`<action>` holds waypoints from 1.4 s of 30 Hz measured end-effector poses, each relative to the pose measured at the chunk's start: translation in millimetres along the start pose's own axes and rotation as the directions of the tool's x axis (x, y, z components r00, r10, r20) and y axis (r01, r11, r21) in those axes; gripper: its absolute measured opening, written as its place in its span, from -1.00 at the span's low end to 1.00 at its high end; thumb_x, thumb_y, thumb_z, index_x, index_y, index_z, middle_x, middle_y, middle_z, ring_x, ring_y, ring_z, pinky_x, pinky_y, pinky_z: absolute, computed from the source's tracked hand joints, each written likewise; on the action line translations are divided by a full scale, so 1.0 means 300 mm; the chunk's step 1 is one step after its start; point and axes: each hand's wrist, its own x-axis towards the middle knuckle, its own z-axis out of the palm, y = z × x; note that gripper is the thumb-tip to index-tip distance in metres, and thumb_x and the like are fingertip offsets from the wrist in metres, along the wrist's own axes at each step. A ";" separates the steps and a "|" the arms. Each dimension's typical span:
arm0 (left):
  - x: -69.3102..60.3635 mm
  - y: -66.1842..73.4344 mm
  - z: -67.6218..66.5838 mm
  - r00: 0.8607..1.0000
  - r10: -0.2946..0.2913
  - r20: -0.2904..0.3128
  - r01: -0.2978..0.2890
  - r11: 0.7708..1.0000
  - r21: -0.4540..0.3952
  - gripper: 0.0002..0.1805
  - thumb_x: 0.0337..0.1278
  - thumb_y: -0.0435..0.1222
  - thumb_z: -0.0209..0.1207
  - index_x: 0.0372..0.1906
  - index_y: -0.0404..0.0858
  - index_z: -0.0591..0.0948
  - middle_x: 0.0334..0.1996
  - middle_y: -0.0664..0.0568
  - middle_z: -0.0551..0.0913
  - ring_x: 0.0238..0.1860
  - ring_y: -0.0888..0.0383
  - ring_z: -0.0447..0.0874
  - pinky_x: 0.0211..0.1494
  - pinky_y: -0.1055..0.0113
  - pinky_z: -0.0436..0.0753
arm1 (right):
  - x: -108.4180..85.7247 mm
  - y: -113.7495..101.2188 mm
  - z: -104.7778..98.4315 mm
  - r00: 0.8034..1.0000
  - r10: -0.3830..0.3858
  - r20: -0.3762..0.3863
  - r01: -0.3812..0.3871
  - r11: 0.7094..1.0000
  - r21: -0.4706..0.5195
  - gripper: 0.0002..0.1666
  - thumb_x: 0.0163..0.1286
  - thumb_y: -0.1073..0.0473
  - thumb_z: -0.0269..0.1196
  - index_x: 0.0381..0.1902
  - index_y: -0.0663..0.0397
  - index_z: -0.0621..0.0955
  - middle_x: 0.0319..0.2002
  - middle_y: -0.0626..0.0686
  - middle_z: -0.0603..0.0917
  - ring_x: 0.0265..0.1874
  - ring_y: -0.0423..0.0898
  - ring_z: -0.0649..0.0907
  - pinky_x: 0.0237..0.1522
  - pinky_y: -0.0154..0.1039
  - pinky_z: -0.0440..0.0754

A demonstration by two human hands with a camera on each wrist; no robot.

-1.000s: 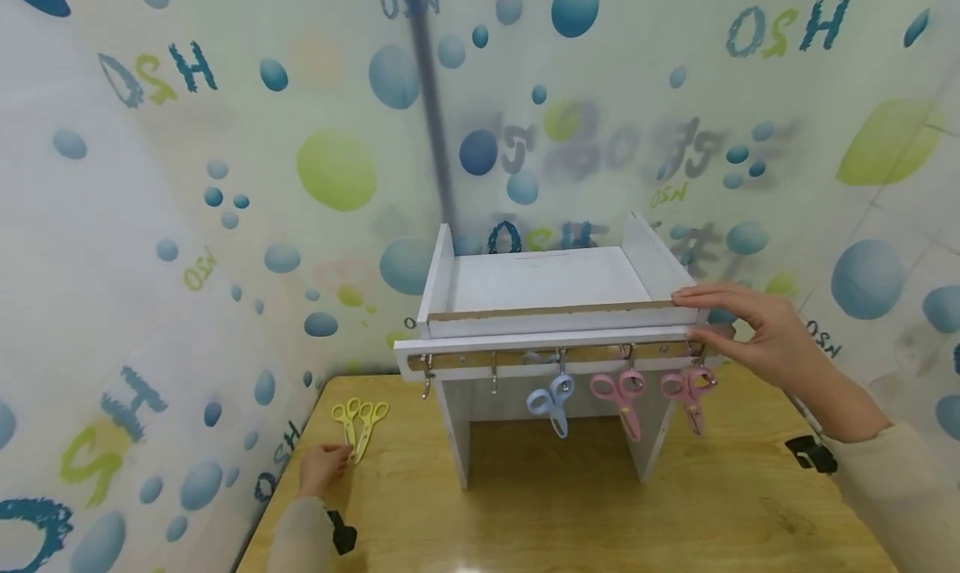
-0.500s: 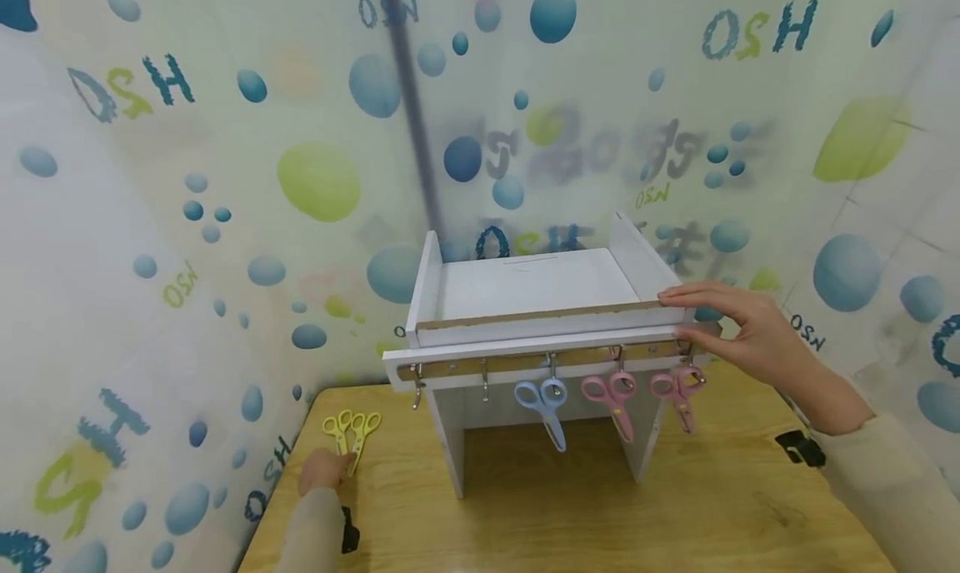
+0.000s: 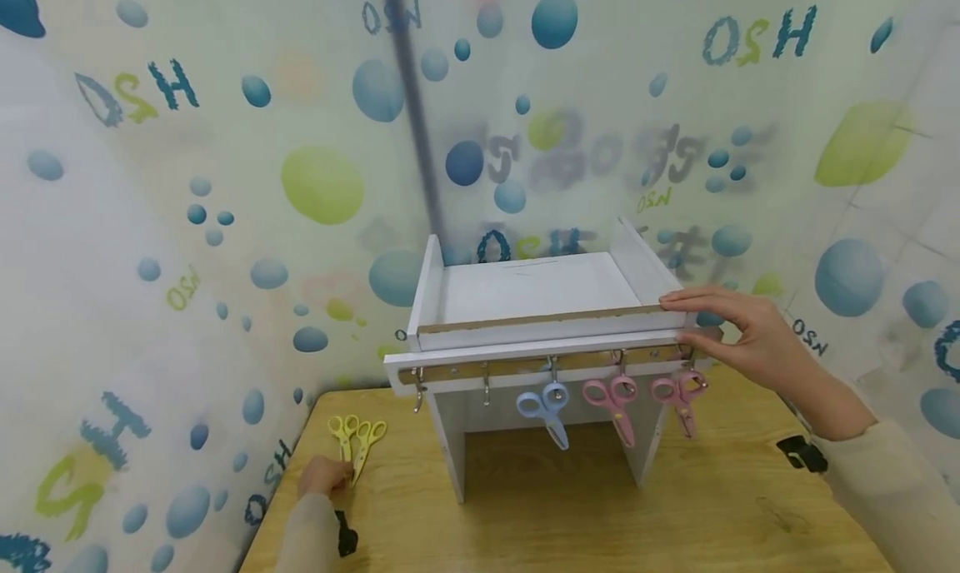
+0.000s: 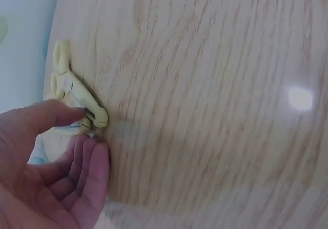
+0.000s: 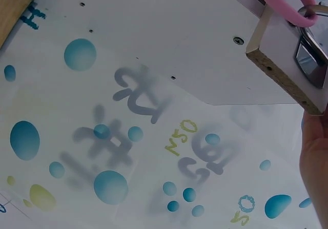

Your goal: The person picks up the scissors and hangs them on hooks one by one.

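Two pairs of yellow scissors lie side by side on the wooden table, a left pair (image 3: 343, 430) and a right pair (image 3: 366, 441), blades toward me. My left hand (image 3: 322, 476) is at their blade ends; in the left wrist view its thumb and fingers pinch a tip of the yellow scissors (image 4: 79, 93). My right hand (image 3: 753, 340) grips the right front corner of a white shelf (image 3: 540, 294), fingers on top and thumb on the front. From the shelf's hooks hang light blue scissors (image 3: 556, 431), pink scissors (image 3: 622, 419) and a second pink pair (image 3: 687, 416) beneath my right thumb.
Two bare metal hooks, an outer one (image 3: 417, 394) and an inner one (image 3: 486, 386), are at the left of the shelf's front rail (image 3: 525, 346). The shelf stands on the wooden table (image 3: 547, 523). A patterned curtain (image 3: 247, 306) hangs close behind and at both sides.
The head view has shifted a little. My left hand's fingers have closed in on the yellow scissors' tips. The blue scissors have swayed slightly on their hook; my right hand keeps its grip.
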 end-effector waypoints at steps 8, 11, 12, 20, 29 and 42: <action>-0.005 -0.058 0.014 0.999 -0.051 0.006 0.052 0.990 -0.129 -0.78 0.11 -0.31 0.24 -0.56 -0.35 0.64 -0.65 0.04 0.60 -0.56 0.20 0.55 -0.48 0.41 0.52 | -0.008 0.000 0.005 1.000 0.009 0.004 -0.009 1.000 -0.001 -0.49 0.01 0.42 0.49 0.00 0.30 0.70 0.09 -0.01 0.73 0.21 -0.37 0.60 0.20 -0.62 0.48; -0.015 -0.063 -0.013 0.997 -0.074 -0.009 0.068 0.952 -0.297 -0.79 0.17 -0.33 0.20 -0.38 -0.47 0.65 -0.60 0.04 0.64 -0.53 0.22 0.59 -0.45 0.41 0.59 | -0.003 -0.001 -0.001 1.000 0.017 0.009 -0.017 1.000 -0.010 -0.47 0.00 0.44 0.49 0.01 0.30 0.70 0.10 -0.02 0.73 0.21 -0.38 0.59 0.21 -0.62 0.47; -0.018 -0.061 -0.025 0.997 -0.073 -0.018 0.062 0.928 -0.368 -0.78 0.19 -0.35 0.19 -0.32 -0.50 0.64 -0.60 0.05 0.64 -0.53 0.23 0.60 -0.45 0.42 0.63 | -0.001 -0.001 -0.004 1.000 0.022 0.009 -0.022 1.000 -0.010 -0.47 -0.01 0.45 0.49 0.01 0.30 0.69 0.10 -0.02 0.73 0.21 -0.38 0.59 0.21 -0.61 0.47; -0.073 0.016 -0.149 0.999 0.016 -0.045 -0.039 0.808 -0.588 -0.75 0.31 -0.31 0.19 -0.16 -0.47 0.49 -0.54 0.19 0.59 -0.50 0.36 0.61 -0.36 0.52 0.71 | 0.007 0.000 -0.015 1.000 0.029 0.006 -0.029 0.999 0.020 -0.56 0.11 0.35 0.47 -0.01 0.32 0.70 0.11 -0.02 0.73 0.22 -0.34 0.60 0.20 -0.60 0.49; -0.204 0.158 -0.237 0.987 0.127 -0.099 -0.161 0.819 -0.551 -0.83 0.36 -0.29 0.20 -0.31 -0.32 0.53 -0.58 0.30 0.60 -0.51 0.41 0.63 -0.33 0.52 0.71 | -0.003 -0.011 -0.007 0.999 0.045 0.013 -0.045 0.999 0.026 -0.50 0.01 0.47 0.47 0.00 0.32 0.69 0.11 -0.01 0.72 0.22 -0.34 0.60 0.19 -0.60 0.50; -0.363 0.292 -0.282 0.945 0.273 -0.179 -0.326 0.806 -0.493 -0.79 0.38 -0.25 0.20 -0.31 -0.33 0.55 -0.55 0.32 0.60 -0.45 0.40 0.65 -0.28 0.53 0.73 | -0.007 -0.008 -0.002 0.999 0.039 0.010 -0.039 0.999 0.008 -0.57 0.16 0.30 0.46 0.01 0.31 0.69 0.11 -0.04 0.72 0.21 -0.38 0.59 0.21 -0.61 0.47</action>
